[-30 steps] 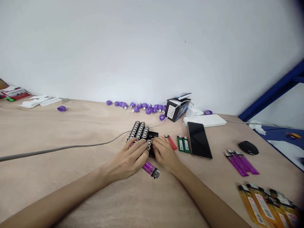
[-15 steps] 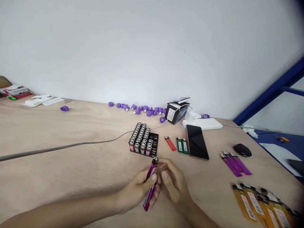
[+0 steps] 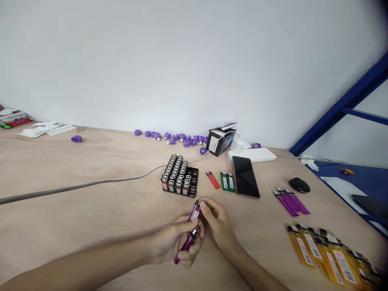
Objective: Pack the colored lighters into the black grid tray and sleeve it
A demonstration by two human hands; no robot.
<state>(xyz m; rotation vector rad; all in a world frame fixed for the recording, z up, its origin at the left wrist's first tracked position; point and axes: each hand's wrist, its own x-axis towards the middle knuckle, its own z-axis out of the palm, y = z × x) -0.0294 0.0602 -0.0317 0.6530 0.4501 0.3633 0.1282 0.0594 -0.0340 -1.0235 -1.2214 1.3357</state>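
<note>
Two purple lighters are in my left hand point(image 3: 174, 242): one purple lighter point(image 3: 194, 212) with a white label points up and away, the other point(image 3: 188, 242) lies lower across the fingers. My right hand point(image 3: 216, 222) pinches the metal top of the upper lighter between thumb and fingers. Just beyond my hands, a black tray point(image 3: 194, 184) holds rows of upright lighters with metal tops; several slots at its right side hold none. A red lighter point(image 3: 213, 180) and two green lighters point(image 3: 227, 182) lie to the right of the tray.
A phone point(image 3: 246, 177), a power strip point(image 3: 257, 154) and a black box point(image 3: 220, 141) stand further back. Purple caps point(image 3: 182, 137) line the wall. At right are a mouse point(image 3: 299, 185), purple lighters point(image 3: 291, 202) and yellow lighters point(image 3: 325, 254). A grey cable point(image 3: 91, 184) crosses the left.
My right hand has moved up onto the upper lighter's top. Two lighters now show clearly in my left hand, where one was plain before. The view has shifted slightly right.
</note>
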